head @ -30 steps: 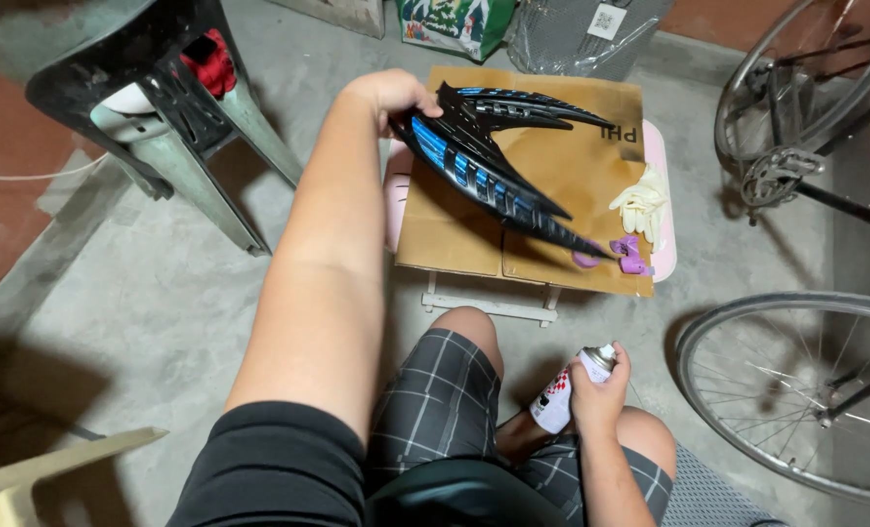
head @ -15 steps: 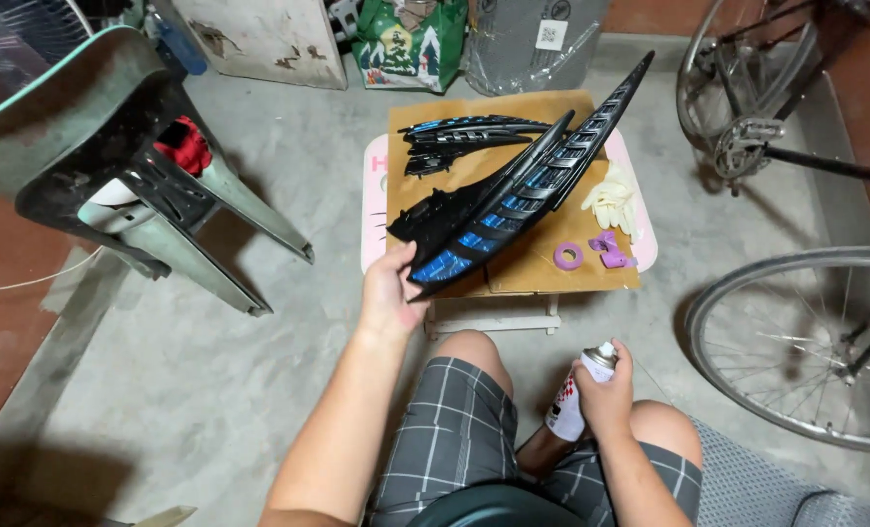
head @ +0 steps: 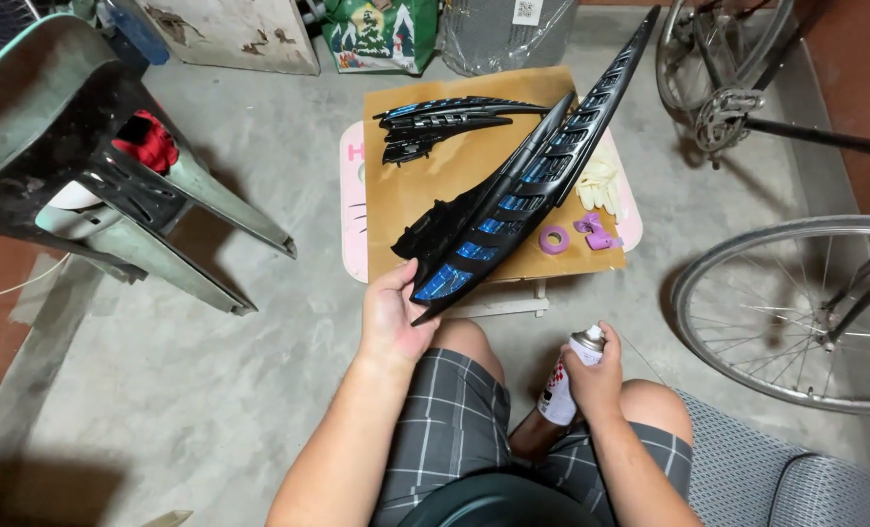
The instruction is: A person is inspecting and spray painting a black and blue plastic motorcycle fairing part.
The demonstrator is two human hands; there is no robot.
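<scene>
Black-and-blue panel [head: 528, 190]: gripped at its near, lower end by the left hand [head: 396, 317], fingers closed round the edge, tip raised diagonally over the cardboard sheet [head: 435, 210]. A second ago it lay turned across the sheet; it now stands lengthwise, its face presented. The right hand [head: 596, 376] is wrapped round a spray can [head: 564, 385] at the knee. A second panel [head: 450, 122], tape roll [head: 554, 239] and bicycle wheel [head: 796, 312] lie beyond.
</scene>
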